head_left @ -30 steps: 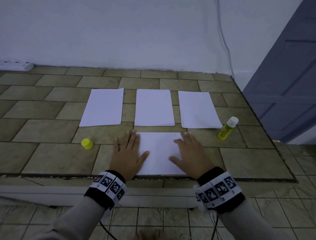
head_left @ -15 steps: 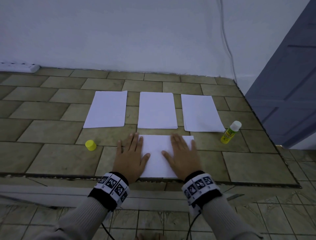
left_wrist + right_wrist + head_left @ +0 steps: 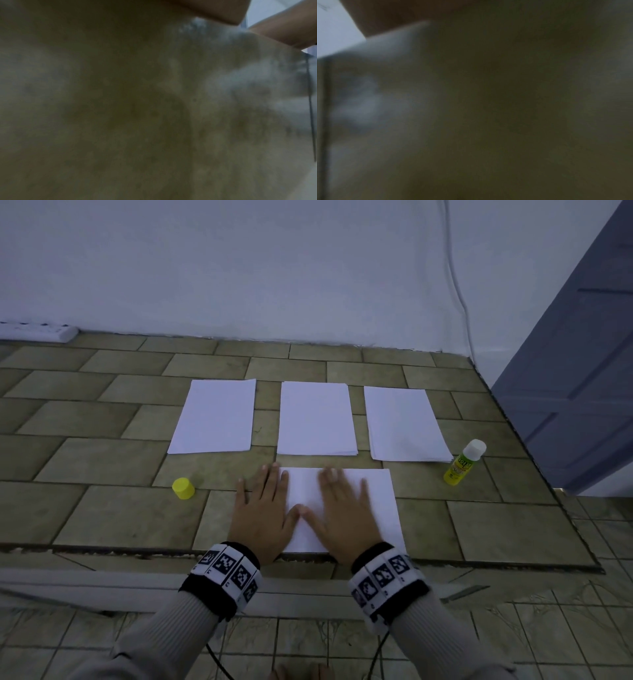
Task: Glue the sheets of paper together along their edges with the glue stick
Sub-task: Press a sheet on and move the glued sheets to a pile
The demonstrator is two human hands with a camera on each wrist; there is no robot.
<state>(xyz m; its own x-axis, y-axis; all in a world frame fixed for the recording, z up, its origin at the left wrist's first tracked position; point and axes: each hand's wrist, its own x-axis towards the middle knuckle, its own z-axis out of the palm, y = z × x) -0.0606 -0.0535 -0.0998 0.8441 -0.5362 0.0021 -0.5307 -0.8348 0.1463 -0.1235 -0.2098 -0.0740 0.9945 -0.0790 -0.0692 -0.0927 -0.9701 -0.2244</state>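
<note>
Palms lay flat on the near sheet of paper [image 3: 373, 501], fingers straight and spread, so neither grip clasped anything. The left hand [image 3: 262, 515] pressed the sheet's left edge, with its outer fingers on the tiled worktop [image 3: 113, 515] beyond the paper. The right hand [image 3: 346, 517] pressed near the sheet's middle, and the two thumbs met tip to tip between the hands. The right hand's fingers looked slightly smeared by motion blur. The sheet itself lay lengthwise along the worktop's near edge.

Beyond it, three stacks of white paper sat in a row, apart from one another: the left stack [image 3: 214, 417], the middle stack [image 3: 315, 419] and the right stack [image 3: 406, 426]. The glue stick [image 3: 464, 463], yellow-bodied with a white top, stood tilted just right of the right stack. Its yellow cap [image 3: 183, 488] stood alone on the worktop, left of the left hand and well apart from the stick.

A white power strip [image 3: 37, 332] lay at the far left against the wall, and a thin cable [image 3: 455, 278] ran down the wall at the far right. Both wrist views were dark and blurred, showing little but tile.
</note>
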